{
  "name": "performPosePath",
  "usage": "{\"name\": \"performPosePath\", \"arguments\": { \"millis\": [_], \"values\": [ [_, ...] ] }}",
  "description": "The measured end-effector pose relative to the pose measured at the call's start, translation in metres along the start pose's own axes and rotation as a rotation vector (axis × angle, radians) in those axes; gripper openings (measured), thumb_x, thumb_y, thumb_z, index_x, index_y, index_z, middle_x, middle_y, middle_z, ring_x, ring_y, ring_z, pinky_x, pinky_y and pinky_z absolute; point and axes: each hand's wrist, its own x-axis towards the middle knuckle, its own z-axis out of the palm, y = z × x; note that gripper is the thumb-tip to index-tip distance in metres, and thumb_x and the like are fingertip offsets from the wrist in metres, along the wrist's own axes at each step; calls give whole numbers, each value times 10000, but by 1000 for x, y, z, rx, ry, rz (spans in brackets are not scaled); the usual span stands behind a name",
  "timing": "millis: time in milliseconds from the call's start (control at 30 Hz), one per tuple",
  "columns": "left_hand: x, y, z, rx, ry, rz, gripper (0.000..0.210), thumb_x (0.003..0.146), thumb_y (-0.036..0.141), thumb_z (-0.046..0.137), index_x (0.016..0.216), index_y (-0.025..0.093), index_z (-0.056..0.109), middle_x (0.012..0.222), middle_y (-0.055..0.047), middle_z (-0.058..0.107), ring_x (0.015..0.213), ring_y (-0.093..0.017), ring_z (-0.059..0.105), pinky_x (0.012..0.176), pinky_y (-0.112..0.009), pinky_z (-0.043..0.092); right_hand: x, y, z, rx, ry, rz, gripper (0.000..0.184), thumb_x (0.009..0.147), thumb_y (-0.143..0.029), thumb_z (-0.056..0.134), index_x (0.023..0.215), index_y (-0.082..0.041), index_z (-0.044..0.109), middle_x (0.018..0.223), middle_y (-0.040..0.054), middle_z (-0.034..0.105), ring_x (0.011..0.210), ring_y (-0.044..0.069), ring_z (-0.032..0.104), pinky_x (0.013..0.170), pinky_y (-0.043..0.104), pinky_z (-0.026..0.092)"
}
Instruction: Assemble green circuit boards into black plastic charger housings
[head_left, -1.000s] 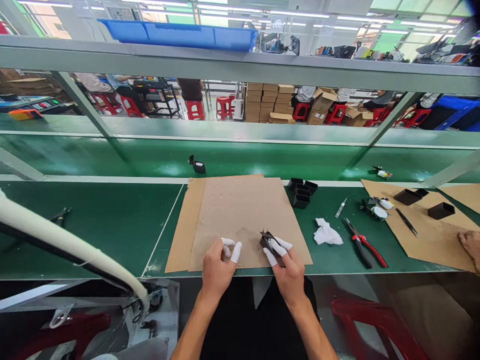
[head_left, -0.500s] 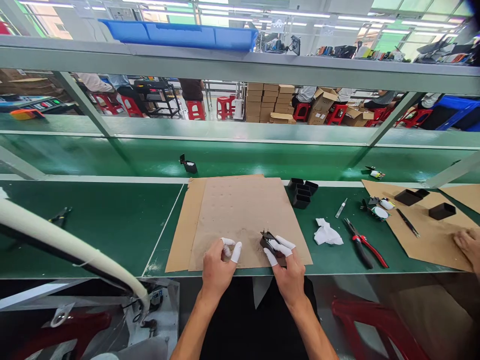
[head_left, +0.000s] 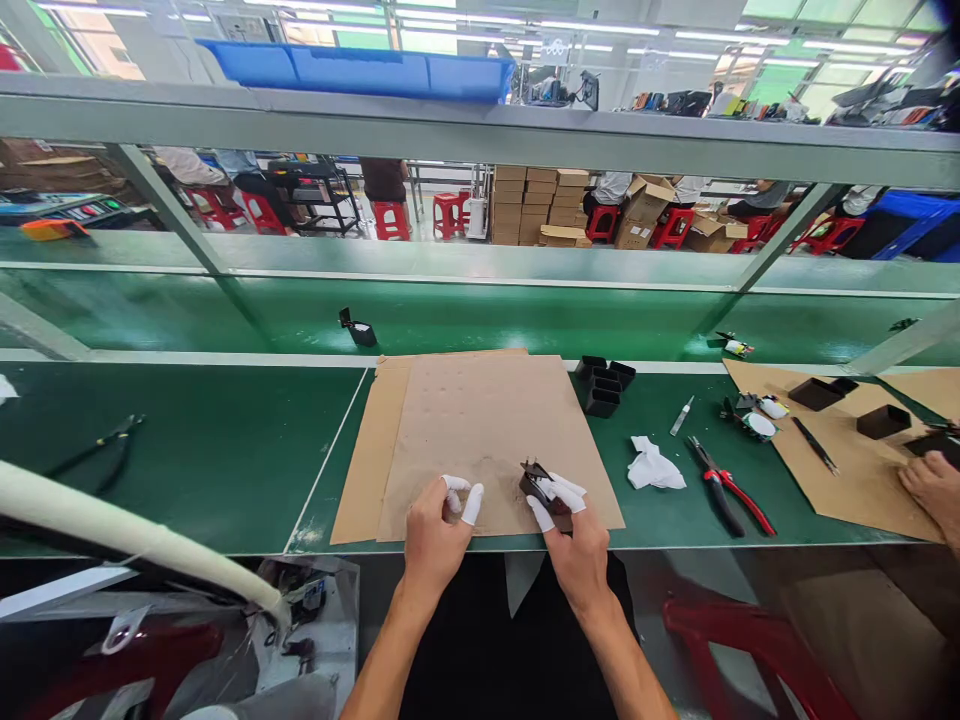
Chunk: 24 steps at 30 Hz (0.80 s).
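we hold a small, black, boxy device (head_left: pixel 529 484), thin prongs (head_left: pixel 535 462) jutting from its far end, its near part partly covered. it slants over the cardboard sheet (head_left: pixel 480 425), near the front edge, towards the near right corner; whether it touches the sheet, we cannot tell.

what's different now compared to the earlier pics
On the green belt, the black case and white part slid left. The pale tube sank. A dark part appeared at the co-worker's hand. The left hand stayed put; the right hand kept its black housing.
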Motion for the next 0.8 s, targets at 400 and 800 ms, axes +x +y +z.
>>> {"name": "performPosePath", "arguments": {
  "millis": [400, 800],
  "values": [
    [-1, 0, 1, -4, 0, 2, 267, 1010, 454, 676, 855, 236, 679, 707, 32, 569, 638, -154, 532, 627, -294, 404, 1, 1, -1, -11, -37, -13, 280, 1062, -209, 693, 1334, -260, 737, 1267, 132, 781, 1163, 282, 787, 948, 441, 688],
    [-1, -1, 1, -19, -8, 15, 246, 1010, 423, 684, 861, 228, 678, 720, 33, 561, 655, -152, 533, 655, -302, 403, -2, 5, 1, -67, -32, -49, 318, 1068, -193, 670, 1363, -280, 751, 1287, 125, 781, 1114, 271, 807, 932, 406, 690]
  ]
}}
